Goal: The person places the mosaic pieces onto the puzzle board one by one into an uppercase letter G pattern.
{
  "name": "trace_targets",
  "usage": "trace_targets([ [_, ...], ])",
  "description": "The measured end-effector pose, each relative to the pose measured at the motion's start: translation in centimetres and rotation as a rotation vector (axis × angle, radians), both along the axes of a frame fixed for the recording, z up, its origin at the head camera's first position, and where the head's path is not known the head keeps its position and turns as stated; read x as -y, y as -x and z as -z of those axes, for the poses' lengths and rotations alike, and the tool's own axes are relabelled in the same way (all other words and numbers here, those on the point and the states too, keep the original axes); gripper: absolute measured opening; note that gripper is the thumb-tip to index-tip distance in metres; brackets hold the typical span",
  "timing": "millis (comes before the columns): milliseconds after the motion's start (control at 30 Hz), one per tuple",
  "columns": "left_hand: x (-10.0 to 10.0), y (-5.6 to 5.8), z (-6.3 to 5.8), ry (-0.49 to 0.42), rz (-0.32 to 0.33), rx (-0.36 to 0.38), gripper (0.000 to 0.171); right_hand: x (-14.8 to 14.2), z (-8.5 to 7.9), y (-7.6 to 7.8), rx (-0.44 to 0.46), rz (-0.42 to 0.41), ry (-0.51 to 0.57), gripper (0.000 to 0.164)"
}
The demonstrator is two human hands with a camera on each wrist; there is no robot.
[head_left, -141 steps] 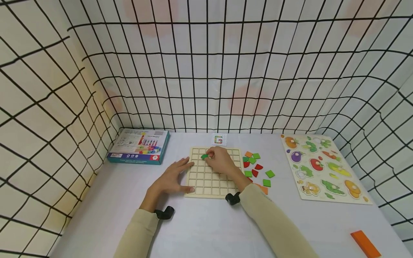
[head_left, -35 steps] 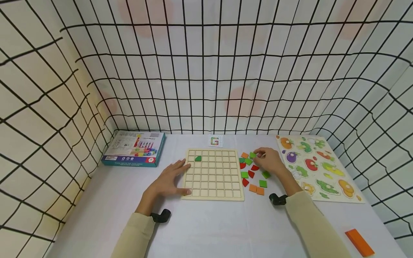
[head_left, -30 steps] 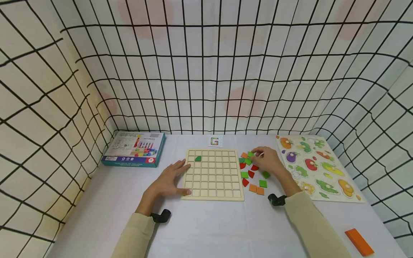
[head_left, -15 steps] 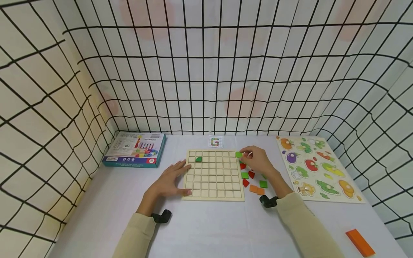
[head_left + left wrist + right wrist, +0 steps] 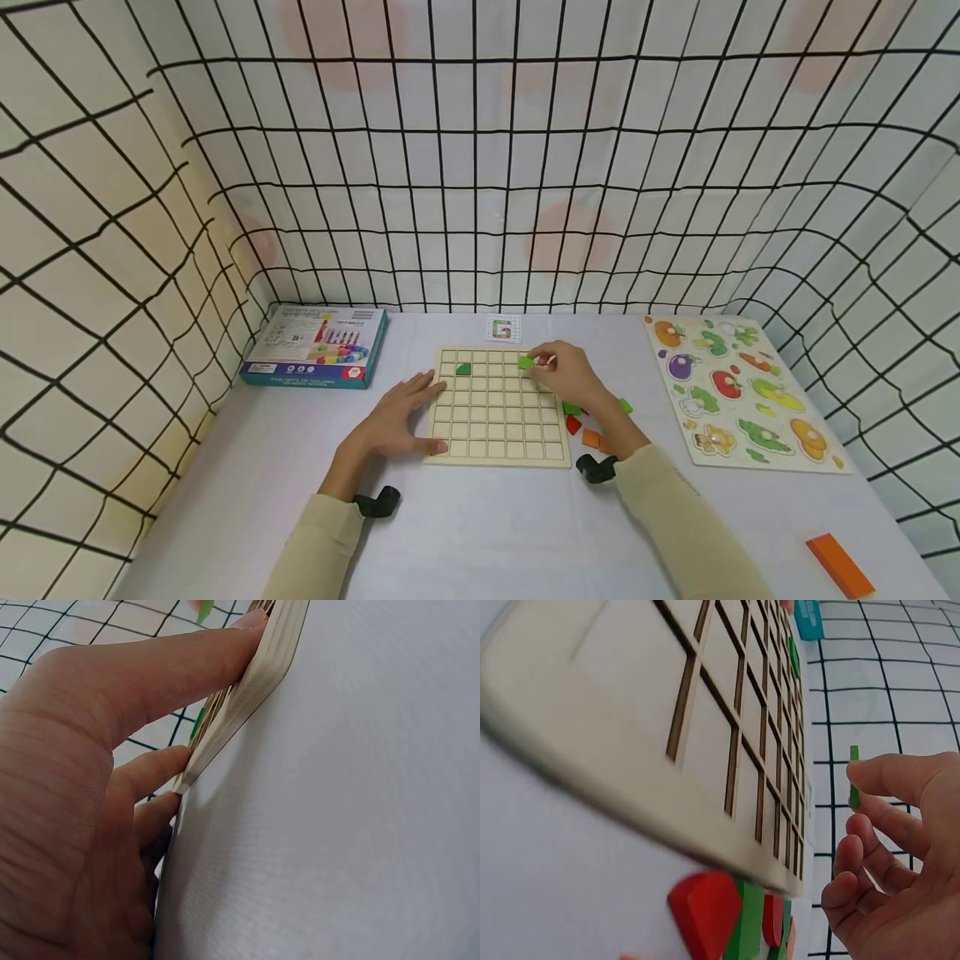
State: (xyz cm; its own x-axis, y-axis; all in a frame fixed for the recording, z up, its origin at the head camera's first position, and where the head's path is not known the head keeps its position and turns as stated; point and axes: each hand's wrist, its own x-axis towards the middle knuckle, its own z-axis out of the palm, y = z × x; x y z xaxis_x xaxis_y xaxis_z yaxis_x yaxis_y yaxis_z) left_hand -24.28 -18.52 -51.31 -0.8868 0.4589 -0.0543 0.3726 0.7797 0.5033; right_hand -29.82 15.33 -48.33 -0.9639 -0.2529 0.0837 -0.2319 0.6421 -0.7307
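A pale wooden grid board (image 5: 489,422) lies flat on the white table. One dark green piece with a rounded corner (image 5: 463,369) sits in a cell near its upper left. My left hand (image 5: 392,419) rests along the board's left edge, fingers spread; in the left wrist view its thumb (image 5: 187,664) lies on the rim. Over the board's upper right, my right hand (image 5: 573,382) pinches a light green square tile (image 5: 526,363) between thumb and finger. The right wrist view shows that tile (image 5: 854,780) edge-on, held above the board.
Loose tiles lie right of the board, partly hidden by my right arm, among them a red piece (image 5: 573,424) and an orange square (image 5: 591,438). A pattern card (image 5: 504,328) lies behind. Around are a game box (image 5: 311,346), a vegetable puzzle (image 5: 742,392) and an orange block (image 5: 840,566).
The green rounded piece has been released into its cell. My right hand went to the loose tiles, took a light green square and carried it left over the board. My left hand stayed.
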Motion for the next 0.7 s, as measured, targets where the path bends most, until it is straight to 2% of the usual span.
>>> trace_targets([
  [400, 0.0, -0.1, -0.2, -0.008, 0.004, -0.001, 0.104, 3.6, 0.9, 0.8, 0.007, -0.076, 0.042, 0.026],
  [700, -0.1, -0.2, -0.1, -0.005, -0.004, 0.011, 0.104, 5.8, 1.2, 1.1, 0.067, -0.078, 0.038, 0.026],
])
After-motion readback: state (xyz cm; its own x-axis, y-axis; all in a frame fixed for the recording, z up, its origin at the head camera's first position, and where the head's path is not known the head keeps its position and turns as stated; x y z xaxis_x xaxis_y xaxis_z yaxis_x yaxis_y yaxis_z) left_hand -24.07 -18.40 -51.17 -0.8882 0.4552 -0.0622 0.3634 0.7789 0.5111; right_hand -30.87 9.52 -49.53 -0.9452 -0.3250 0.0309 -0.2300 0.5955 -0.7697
